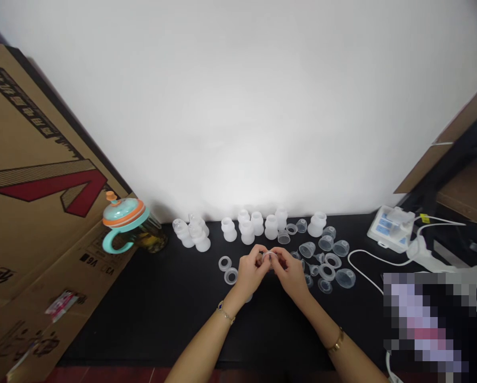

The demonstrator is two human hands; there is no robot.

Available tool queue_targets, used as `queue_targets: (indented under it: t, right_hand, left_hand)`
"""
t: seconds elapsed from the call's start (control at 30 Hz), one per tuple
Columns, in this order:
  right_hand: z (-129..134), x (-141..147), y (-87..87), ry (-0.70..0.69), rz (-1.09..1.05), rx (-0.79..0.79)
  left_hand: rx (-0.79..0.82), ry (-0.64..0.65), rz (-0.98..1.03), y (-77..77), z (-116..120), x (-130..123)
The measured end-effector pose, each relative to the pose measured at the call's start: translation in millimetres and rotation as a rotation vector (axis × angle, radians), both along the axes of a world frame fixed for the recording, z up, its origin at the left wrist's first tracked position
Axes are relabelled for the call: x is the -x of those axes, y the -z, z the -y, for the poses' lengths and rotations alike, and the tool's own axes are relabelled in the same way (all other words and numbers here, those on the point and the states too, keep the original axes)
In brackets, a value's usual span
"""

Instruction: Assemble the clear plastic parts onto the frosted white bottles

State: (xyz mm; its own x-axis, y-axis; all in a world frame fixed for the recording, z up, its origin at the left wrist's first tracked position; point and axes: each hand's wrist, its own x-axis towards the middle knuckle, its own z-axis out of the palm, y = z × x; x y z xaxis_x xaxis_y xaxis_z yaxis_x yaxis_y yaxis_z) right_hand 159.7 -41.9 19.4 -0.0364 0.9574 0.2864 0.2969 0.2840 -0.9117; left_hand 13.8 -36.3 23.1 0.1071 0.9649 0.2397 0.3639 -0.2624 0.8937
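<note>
My left hand (253,270) and my right hand (289,270) meet over the black table, pinching a small translucent ring (270,256) between them; my fingers hide part of it. Left of my hands lie loose translucent rings (231,275), one partly under my left wrist. To the right are clear domed caps (341,248), more rings (327,272) and small clear nipple-shaped pieces (314,270). Several open white bottles (247,232) stand behind my hands. Farther left, several bottles with clear caps (199,236) stand grouped together.
A teapot with a teal handle and lid (126,226) stands at the left by a large cardboard box (42,213). At the right are a white-and-blue case (391,229), a white cable (362,252) and a pixelated patch. A white wall rises behind the table (162,319).
</note>
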Motion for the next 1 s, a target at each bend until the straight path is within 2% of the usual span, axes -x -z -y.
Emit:
queue_targets:
  t: [1.0]
  right_hand:
    - [1.0, 0.0, -1.8, -0.002, -0.031, 0.024]
  left_hand:
    - [0.048, 0.011, 0.040, -0.9, 0.9, -1.0]
